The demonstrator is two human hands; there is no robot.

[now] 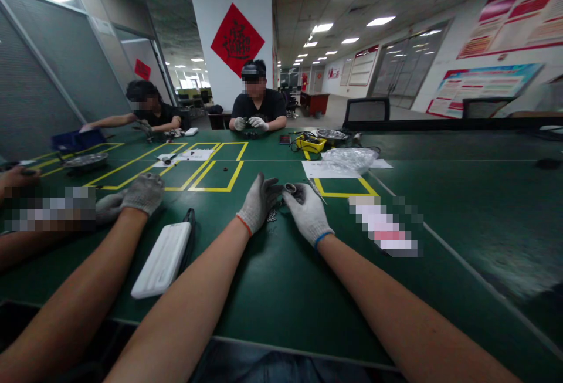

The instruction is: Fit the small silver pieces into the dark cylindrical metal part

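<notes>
My right hand (pixel 305 210), in a white knit glove with a blue cuff, grips a small round metal ring (pixel 290 187) between thumb and fingers. The ring's opening faces up and toward me. Close by on the left is my left hand (pixel 259 202), gloved with an orange cuff, its fingers stretched toward the ring. Nothing shows in its grasp, and some fingertips are partly hidden. Below and between both hands, a little heap of small shiny metal pieces (pixel 271 216) lies on the green table (pixel 281 289).
A white power bank (pixel 162 260) with a black cable lies left of my forearm. A co-worker's gloved hand (pixel 144 193) rests further left. Ahead are yellow tape frames (pixel 213 188), a plastic bag (pixel 349 160) and a yellow tray (pixel 310 145). Two people sit across the table.
</notes>
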